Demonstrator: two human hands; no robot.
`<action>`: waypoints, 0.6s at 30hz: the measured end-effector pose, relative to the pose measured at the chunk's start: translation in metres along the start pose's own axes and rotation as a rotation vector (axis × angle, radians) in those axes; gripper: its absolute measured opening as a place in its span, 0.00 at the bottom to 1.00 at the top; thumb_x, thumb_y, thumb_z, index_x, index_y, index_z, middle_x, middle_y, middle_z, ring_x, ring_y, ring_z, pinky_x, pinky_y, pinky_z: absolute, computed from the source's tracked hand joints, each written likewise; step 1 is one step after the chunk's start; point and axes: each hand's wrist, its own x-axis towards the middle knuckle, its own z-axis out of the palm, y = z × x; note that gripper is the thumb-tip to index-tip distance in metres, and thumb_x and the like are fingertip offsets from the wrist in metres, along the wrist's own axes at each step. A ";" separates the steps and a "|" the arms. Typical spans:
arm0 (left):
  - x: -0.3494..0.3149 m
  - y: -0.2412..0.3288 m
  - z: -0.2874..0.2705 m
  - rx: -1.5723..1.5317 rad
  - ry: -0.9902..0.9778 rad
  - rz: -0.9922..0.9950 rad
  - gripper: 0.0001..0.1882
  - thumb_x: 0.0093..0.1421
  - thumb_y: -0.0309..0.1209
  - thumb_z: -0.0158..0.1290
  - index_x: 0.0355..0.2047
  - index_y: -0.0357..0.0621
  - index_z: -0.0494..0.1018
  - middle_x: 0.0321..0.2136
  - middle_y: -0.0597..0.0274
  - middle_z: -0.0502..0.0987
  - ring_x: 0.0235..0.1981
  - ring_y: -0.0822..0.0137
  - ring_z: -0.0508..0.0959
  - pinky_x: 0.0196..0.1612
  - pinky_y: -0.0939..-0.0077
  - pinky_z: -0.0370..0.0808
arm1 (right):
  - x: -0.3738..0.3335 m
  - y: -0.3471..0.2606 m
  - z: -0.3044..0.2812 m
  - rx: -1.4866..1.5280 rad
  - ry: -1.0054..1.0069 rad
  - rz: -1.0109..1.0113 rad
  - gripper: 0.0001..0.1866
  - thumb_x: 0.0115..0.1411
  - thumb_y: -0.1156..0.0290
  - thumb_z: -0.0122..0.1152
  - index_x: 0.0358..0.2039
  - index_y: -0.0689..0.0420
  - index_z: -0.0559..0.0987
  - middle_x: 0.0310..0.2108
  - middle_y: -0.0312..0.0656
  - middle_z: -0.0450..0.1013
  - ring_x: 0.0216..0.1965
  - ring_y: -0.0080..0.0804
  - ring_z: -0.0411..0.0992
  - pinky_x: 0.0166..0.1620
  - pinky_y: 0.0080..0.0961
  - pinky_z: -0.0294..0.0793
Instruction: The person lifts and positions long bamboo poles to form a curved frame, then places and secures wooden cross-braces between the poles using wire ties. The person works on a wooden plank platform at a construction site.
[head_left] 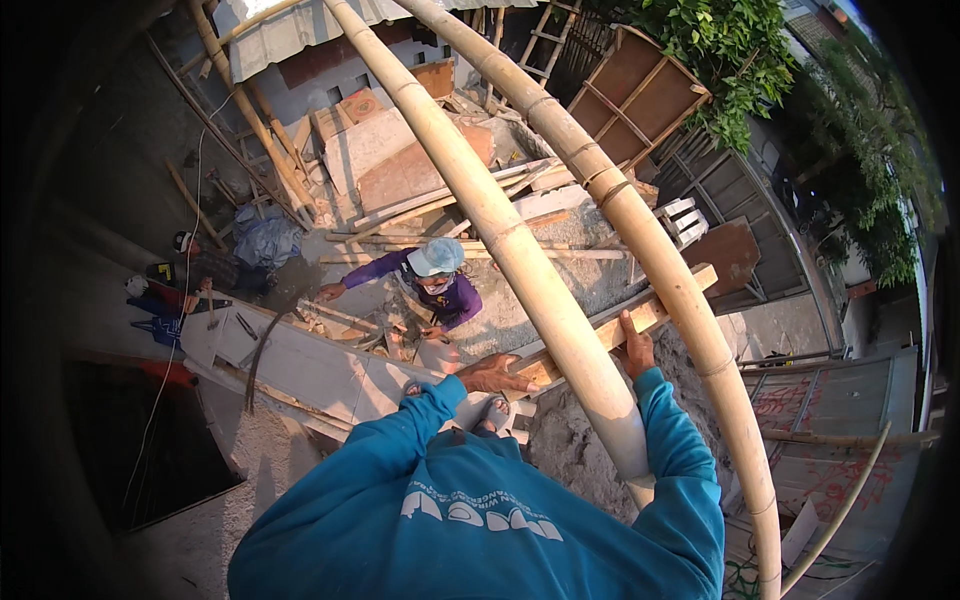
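Note:
A squared wooden beam (650, 313) lies slantwise in front of me, crossing two thick bamboo poles. My left hand (494, 374) is closed around its nearer left end, with the fingers toward the wood. Between the two poles, my right hand (636, 350) grips the beam, one finger over its upper side. The left bamboo pole (505, 235) passes over the beam between my hands and runs down beside my right forearm. Farther right, the other bamboo pole (640, 222) curves past the beam's far part. Parts of both hands' grips are hidden.
Below me a person in purple with a pale cap (437, 258) reaches toward a board platform (320, 365) holding tools. Boards and planks (410, 160) lie heaped beyond. A dark opening (145, 440) is at lower left; metal sheeting (835, 480) stands right.

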 end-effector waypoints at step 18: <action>-0.026 0.008 0.041 -0.115 0.118 0.010 0.40 0.55 0.60 0.61 0.54 0.36 0.73 0.41 0.54 0.78 0.43 0.64 0.76 0.45 0.71 0.71 | 0.006 0.005 -0.047 0.061 -0.178 -0.023 0.38 0.60 0.45 0.66 0.58 0.62 0.71 0.57 0.44 0.68 0.55 0.38 0.69 0.55 0.44 0.72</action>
